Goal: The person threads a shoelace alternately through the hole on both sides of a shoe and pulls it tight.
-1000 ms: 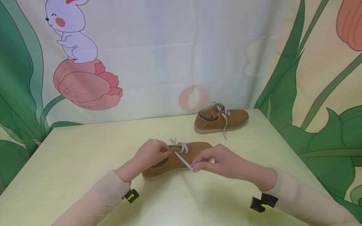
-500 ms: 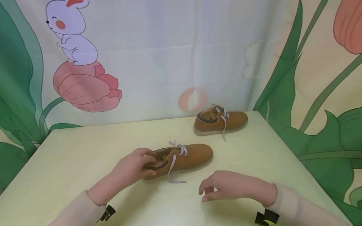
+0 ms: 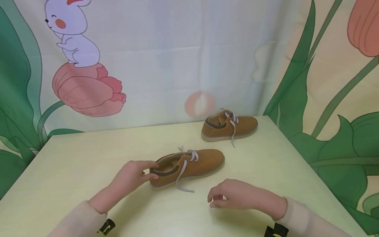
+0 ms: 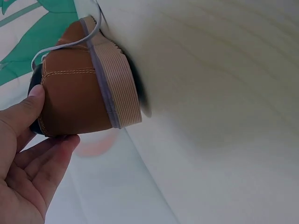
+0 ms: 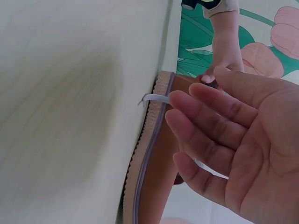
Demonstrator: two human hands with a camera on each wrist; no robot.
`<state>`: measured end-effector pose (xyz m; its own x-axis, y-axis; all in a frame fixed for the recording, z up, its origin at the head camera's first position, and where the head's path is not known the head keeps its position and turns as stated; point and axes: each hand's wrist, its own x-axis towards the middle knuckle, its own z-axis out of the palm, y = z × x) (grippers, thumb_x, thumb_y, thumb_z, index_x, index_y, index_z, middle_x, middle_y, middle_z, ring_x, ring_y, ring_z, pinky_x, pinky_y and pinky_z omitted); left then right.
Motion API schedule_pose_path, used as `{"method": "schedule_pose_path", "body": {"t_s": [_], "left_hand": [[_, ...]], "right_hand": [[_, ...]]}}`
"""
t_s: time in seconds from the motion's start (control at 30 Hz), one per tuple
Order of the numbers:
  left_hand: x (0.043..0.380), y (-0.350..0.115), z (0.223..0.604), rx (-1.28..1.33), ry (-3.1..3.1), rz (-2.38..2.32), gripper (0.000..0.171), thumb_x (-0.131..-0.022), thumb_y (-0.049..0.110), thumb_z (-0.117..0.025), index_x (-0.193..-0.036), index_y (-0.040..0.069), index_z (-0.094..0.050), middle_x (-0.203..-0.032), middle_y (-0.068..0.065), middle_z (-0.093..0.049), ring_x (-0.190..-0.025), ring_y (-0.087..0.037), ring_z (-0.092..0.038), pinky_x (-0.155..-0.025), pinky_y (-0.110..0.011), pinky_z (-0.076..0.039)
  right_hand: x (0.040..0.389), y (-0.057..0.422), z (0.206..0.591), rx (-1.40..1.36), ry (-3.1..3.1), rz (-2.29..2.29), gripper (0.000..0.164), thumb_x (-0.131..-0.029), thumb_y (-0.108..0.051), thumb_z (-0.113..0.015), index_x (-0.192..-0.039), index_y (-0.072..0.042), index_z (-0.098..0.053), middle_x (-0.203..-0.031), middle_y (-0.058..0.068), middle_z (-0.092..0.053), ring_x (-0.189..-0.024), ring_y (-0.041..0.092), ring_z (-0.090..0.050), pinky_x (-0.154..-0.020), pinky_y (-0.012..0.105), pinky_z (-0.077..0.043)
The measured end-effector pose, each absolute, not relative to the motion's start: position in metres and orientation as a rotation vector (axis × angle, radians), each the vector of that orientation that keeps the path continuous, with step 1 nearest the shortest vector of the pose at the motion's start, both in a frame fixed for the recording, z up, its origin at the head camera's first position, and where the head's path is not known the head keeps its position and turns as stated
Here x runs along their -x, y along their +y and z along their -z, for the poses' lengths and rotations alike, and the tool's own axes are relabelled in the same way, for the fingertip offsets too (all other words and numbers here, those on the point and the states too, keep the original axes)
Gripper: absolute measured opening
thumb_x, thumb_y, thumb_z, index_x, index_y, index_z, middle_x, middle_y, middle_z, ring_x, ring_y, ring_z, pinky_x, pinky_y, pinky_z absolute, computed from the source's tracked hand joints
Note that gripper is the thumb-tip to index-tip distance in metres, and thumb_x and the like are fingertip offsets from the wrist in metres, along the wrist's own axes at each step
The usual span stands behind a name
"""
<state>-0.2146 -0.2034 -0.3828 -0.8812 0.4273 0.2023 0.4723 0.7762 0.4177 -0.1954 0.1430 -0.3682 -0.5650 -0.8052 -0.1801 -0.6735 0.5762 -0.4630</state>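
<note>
A brown lace-up shoe (image 3: 207, 163) lies on the table with its toe pointing right and slightly away. My left hand (image 3: 131, 174) holds it by the heel, thumb and fingers on either side of the collar; the left wrist view shows the thumb over the dark collar edge and the fingers against the heel (image 4: 70, 102). One pale lace (image 3: 180, 179) hangs loose down the near side onto the tabletop. My right hand (image 3: 238, 194) hovers to the right of the shoe, fingers loosely bent and holding nothing. The right wrist view shows its bare palm (image 5: 261, 149).
A second brown shoe (image 3: 244, 126) stands at the table's back right, its lace trailing over the near side. Behind the pale yellow table (image 3: 97, 151) hangs a curtain (image 3: 157, 72) printed with a rabbit and tulips. A small black device sits on each wrist.
The right hand has let go of the lace, which dropped to the table, and drew back toward me. The left hand left the shoe's opening and moved left to grip the heel.
</note>
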Motion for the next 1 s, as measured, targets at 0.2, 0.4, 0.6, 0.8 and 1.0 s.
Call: {"method": "schedule_pose_path", "body": {"t_s": [0.2,0.4,0.6,0.8,1.0], "left_hand": [[0.227,-0.186,0.382,0.754,-2.858,0.75,0.026,-0.087,0.021,-0.079,-0.109,0.009,-0.076,-0.1,-0.005,-0.079,-0.054,-0.001,-0.045,-0.057,-0.019,-0.043],[0.242,-0.166,0.388,0.739,-2.852,0.791,0.026,-0.087,0.021,-0.08,-0.11,0.009,-0.077,-0.099,-0.005,-0.079,-0.054,-0.004,-0.04,-0.058,-0.019,-0.039],[0.255,-0.145,0.398,0.733,-2.818,0.861,0.028,-0.087,0.022,-0.08,-0.112,0.009,-0.077,-0.1,-0.005,-0.079,-0.056,-0.004,-0.036,-0.058,-0.019,-0.037],[0.266,-0.121,0.399,0.693,-2.812,0.877,0.031,-0.087,0.025,-0.08,-0.114,0.01,-0.077,-0.103,-0.005,-0.08,-0.06,-0.005,-0.04,-0.064,-0.021,-0.041],[0.276,-0.098,0.398,0.653,-2.831,0.843,0.03,-0.087,0.026,-0.079,-0.114,0.012,-0.077,-0.102,-0.004,-0.08,-0.061,-0.008,-0.041,-0.064,-0.022,-0.04]], "right_hand": [[0.198,0.144,0.364,1.208,2.451,0.498,0.019,-0.101,-0.026,-0.065,-0.109,-0.012,-0.074,-0.089,-0.008,-0.076,-0.08,-0.006,-0.062,-0.075,0.02,-0.052],[0.207,0.144,0.363,1.222,2.508,0.457,0.016,-0.101,-0.025,-0.064,-0.106,-0.013,-0.075,-0.09,-0.007,-0.077,-0.079,-0.003,-0.063,-0.075,0.021,-0.053],[0.219,0.147,0.371,1.239,2.6,0.37,0.015,-0.101,-0.023,-0.064,-0.102,-0.013,-0.074,-0.087,-0.005,-0.075,-0.075,0.0,-0.062,-0.073,0.023,-0.052],[0.231,0.151,0.375,1.241,2.672,0.314,0.013,-0.099,-0.022,-0.065,-0.1,-0.013,-0.075,-0.082,-0.005,-0.073,-0.072,0.002,-0.059,-0.07,0.023,-0.051],[0.24,0.158,0.373,1.171,2.777,0.277,0.011,-0.098,-0.018,-0.067,-0.096,-0.011,-0.075,-0.08,-0.005,-0.072,-0.066,0.001,-0.053,-0.065,0.021,-0.048]]}}
